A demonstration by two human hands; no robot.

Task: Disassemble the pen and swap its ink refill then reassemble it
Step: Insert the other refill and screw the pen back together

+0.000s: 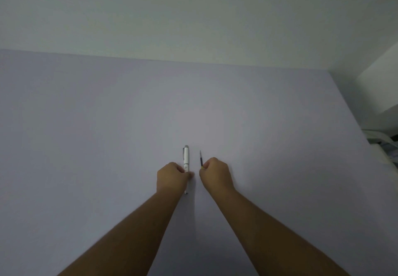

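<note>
A white pen [186, 157] with a silver cap end and clip lies lengthwise on the pale lilac table [107, 125], pointing away from me. My left hand [172, 176] covers its lower half, fingers curled around the barrel; the pen's tip shows below the hand. To the right, a thin dark ink refill [201, 157] points away from me, parallel to the pen. My right hand [216, 173] pinches the refill's near end, where a small yellow part shows at my fingertips.
A white wall [193, 17] rises behind the table's far edge. At the right, past the table edge, stand a white box-like object [379, 90] and some pale clutter [385, 146].
</note>
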